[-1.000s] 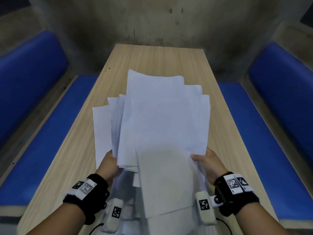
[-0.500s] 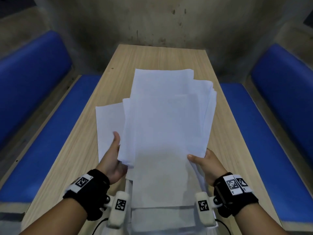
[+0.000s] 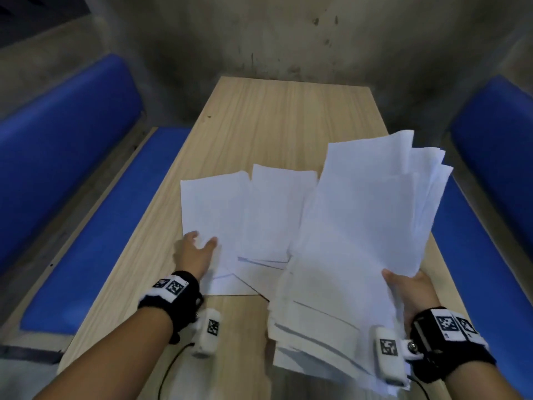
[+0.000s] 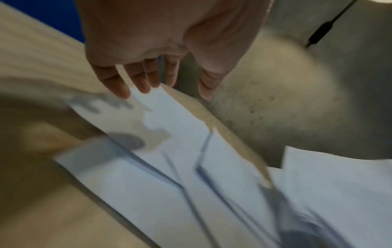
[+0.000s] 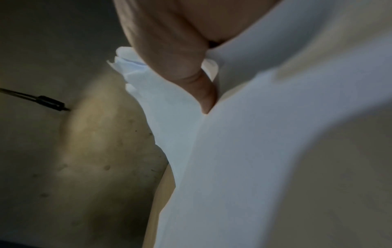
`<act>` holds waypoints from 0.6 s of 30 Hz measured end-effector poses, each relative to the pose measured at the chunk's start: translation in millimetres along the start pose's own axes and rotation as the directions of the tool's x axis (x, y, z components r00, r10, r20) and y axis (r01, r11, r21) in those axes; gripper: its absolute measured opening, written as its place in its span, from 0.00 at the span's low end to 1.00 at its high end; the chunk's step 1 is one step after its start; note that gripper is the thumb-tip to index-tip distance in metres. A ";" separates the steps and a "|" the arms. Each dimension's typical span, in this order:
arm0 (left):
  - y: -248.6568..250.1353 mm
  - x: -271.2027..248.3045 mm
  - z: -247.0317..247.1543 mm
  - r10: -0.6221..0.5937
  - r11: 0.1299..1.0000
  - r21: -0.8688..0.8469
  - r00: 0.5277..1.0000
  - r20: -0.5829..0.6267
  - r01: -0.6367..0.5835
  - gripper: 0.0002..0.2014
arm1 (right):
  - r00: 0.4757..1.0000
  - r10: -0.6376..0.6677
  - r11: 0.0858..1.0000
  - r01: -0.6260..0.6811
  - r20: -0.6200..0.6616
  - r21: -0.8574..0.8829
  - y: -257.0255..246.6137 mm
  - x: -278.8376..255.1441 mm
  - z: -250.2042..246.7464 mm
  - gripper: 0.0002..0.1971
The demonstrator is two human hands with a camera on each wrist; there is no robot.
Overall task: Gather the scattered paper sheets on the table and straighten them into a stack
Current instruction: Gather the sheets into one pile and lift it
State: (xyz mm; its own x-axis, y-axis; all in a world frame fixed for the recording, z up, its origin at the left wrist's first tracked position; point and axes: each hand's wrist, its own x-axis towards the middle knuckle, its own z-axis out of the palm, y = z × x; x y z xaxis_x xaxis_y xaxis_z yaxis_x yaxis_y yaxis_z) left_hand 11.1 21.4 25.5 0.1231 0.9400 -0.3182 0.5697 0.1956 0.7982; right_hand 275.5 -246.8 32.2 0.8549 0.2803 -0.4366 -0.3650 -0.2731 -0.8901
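My right hand (image 3: 403, 287) grips a thick, uneven bundle of white sheets (image 3: 357, 232) by its right edge, lifted and fanned out above the right side of the wooden table (image 3: 282, 119); in the right wrist view the thumb (image 5: 191, 75) presses on the bundle (image 5: 244, 151). A few loose sheets (image 3: 245, 220) lie flat and overlapping at the table's middle. My left hand (image 3: 196, 249) is open above the leftmost sheet's near left corner, its fingers (image 4: 127, 80) straight and spread just over the loose sheets (image 4: 169, 151). Whether they touch the paper is unclear.
Blue padded benches (image 3: 57, 157) (image 3: 490, 226) run along both sides of the table. A stained concrete wall (image 3: 259, 33) closes the far end. Bare wood shows on the far half of the table and at the near left.
The right hand carried the bundle off to the right and raised it, uncovering loose sheets on the table. The left hand let go of the bundle and reached out flat over the leftmost sheet.
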 end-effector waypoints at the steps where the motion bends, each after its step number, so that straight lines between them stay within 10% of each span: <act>1: -6.7 12.6 -7.4 -0.055 0.995 0.075 0.997 -0.054 0.059 0.34 | 1.000 0.006 1.000 -0.006 -0.015 0.013 -1.8 3.8 -1.6 0.18; 5: -19.7 46.2 -15.1 -0.184 0.937 0.297 0.982 -0.030 0.185 0.46 | 0.998 0.067 0.996 -0.066 0.000 0.059 -4.7 16.3 9.2 0.18; 18: -6.9 91.8 22.3 0.043 0.765 0.595 0.941 0.335 -0.247 0.43 | 0.987 0.156 0.983 -0.152 0.028 -0.100 32.2 57.7 56.9 0.20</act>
State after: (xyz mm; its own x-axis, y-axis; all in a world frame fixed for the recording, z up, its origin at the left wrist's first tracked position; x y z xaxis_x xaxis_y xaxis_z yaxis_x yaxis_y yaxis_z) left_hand 36.6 100.1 -20.6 0.4128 0.7995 -0.4364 0.8889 -0.2491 0.3844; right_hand 292.1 -187.1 -29.1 0.7767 0.2604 -0.5735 -0.4524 -0.4028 -0.7956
